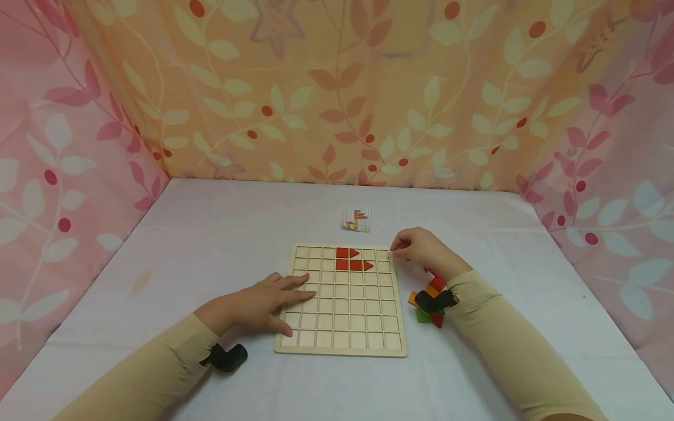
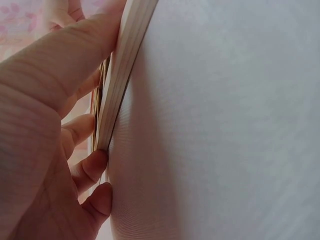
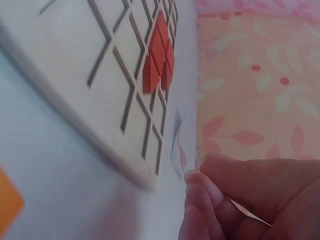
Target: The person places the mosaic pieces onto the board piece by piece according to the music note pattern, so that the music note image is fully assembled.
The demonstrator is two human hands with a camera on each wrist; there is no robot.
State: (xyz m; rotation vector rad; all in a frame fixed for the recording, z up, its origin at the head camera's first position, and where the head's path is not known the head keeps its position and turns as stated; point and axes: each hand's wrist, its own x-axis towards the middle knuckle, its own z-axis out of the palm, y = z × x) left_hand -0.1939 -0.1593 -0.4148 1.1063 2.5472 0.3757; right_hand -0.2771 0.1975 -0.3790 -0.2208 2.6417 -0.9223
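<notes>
A wooden grid board (image 1: pixel 342 339) lies flat on the table. In its top row sit a red square (image 1: pixel 342 252) and a red triangle (image 1: pixel 354 253); the row below has two red squares (image 1: pixel 350 265) and another triangle (image 1: pixel 368 265), both triangles pointing right. My left hand (image 1: pixel 258 304) rests with spread fingers on the board's left side, its thumb against the edge (image 2: pixel 117 85). My right hand (image 1: pixel 423 252) is at the top right corner, thumb and forefinger tips together (image 3: pixel 200 172), with no piece visible between them.
Loose red, orange and green pieces (image 1: pixel 423 316) lie right of the board, partly hidden by the right wrist and its black camera (image 1: pixel 436 301). Behind the board lies a small printed card (image 1: pixel 350 225) with a coloured grid pattern. Floral cloth (image 1: pixel 337 88) walls the table's back and sides.
</notes>
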